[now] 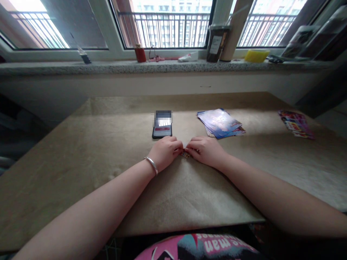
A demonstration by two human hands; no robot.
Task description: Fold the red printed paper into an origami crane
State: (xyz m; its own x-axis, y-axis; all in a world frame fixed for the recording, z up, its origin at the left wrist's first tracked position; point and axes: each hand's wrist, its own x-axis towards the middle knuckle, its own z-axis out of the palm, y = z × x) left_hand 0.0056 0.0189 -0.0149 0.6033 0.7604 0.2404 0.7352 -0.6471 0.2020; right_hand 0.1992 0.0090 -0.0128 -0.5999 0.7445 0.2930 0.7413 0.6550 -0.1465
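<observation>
My left hand (166, 150), with a silver bangle at its wrist, rests on the table with its fingers closed in a pinch. Facing it, my right hand (206, 150) pinches from the other side, and the fingertips of both hands nearly meet. Between them is a small, colourfully printed piece (185, 154), mostly covered by the fingers; its exact kind is too small to tell. Just beyond my left hand lies a phone (162, 131) with its screen lit and partly blurred. Past my right hand is a loose pile of glossy printed sheets (221, 122), mostly blue.
Another fanned set of colourful printed sheets (296, 124) lies at the table's far right. The table (81, 162) has a tan cover. On the stone windowsill (114, 68) stand a red bottle (140, 53), a dark lidded container (217, 43) and a yellow block (256, 56).
</observation>
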